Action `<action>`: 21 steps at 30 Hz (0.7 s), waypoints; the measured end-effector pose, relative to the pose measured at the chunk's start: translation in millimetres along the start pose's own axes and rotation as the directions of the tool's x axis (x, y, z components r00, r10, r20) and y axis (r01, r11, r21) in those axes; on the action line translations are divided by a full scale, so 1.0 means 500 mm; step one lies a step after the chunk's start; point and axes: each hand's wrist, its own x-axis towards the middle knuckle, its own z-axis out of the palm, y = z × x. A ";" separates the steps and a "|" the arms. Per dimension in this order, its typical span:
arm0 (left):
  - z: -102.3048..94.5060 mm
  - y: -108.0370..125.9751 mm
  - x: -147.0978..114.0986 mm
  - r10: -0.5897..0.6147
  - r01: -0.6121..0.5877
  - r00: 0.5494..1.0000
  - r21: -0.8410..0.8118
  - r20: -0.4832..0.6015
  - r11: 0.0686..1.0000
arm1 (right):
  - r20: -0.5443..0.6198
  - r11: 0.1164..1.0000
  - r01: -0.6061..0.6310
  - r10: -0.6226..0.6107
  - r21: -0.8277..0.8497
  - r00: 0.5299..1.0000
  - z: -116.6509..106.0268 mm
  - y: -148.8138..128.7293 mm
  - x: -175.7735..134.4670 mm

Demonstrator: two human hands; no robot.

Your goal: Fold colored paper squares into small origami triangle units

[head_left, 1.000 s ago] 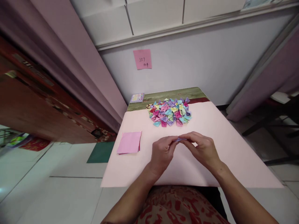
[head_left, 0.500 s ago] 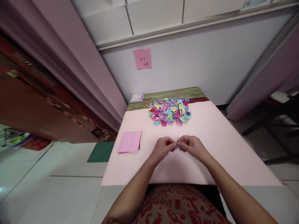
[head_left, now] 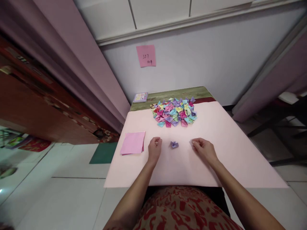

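Observation:
A small folded purple paper boat (head_left: pixel 174 145) rests on the pink sheet between my hands, touched by neither. To its left, my left hand (head_left: pixel 154 150) hovers just above the sheet with its fingers curled in, and nothing shows in them. My right hand (head_left: pixel 204 150) is to the boat's right, thumb and forefinger slightly apart and no object visible between them. Farther back lies a heap of many-coloured folded paper pieces (head_left: pixel 174 111), of similar small shapes. A stack of square pink paper (head_left: pixel 132 143) is left of my left hand.
Pale pink covering (head_left: pixel 230 153) spreads over most of the table, with a green wood-patterned strip (head_left: pixel 163 95) behind. A small printed pack (head_left: pixel 140 97) sits at the back left corner. A pink note (head_left: pixel 146 56) is on the wall; a curtain (head_left: pixel 105 76) hangs left.
My hands were together, pinching the purple paper. They have let go and moved apart, left and right, leaving the boat on the sheet. The view has shifted slightly.

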 end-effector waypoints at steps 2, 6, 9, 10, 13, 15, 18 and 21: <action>0.013 0.001 -0.009 0.041 -0.041 0.999 0.002 0.031 0.999 | 0.017 0.993 0.110 -0.109 -0.051 0.994 0.024 -0.014 -0.007; 0.031 0.010 -0.013 0.115 -0.115 0.990 0.004 0.083 0.993 | 0.043 0.939 0.322 -0.319 -0.124 0.947 0.065 -0.044 -0.013; 0.042 0.021 -0.007 0.175 -0.178 0.975 0.008 0.138 0.984 | 0.103 0.887 0.424 -0.411 -0.185 0.906 0.081 -0.063 -0.012; 0.047 0.024 -0.005 0.189 -0.194 0.969 0.014 0.162 0.981 | 0.124 0.869 0.448 -0.431 -0.208 0.894 0.085 -0.067 -0.011; 0.061 0.031 0.001 0.188 -0.203 0.957 0.046 0.222 0.978 | 0.178 0.812 0.498 -0.465 -0.305 0.867 0.093 -0.074 -0.008; 0.070 0.030 0.005 0.162 -0.184 0.956 0.067 0.243 0.981 | 0.201 0.778 0.506 -0.465 -0.371 0.862 0.097 -0.073 -0.006; 0.077 0.024 0.011 0.120 -0.147 0.951 0.075 0.284 0.986 | 0.218 0.741 0.508 -0.461 -0.439 0.860 0.101 -0.066 -0.004; 0.077 0.018 0.018 0.090 -0.114 0.940 0.055 0.329 0.992 | 0.216 0.702 0.520 -0.480 -0.487 0.850 0.101 -0.056 -0.004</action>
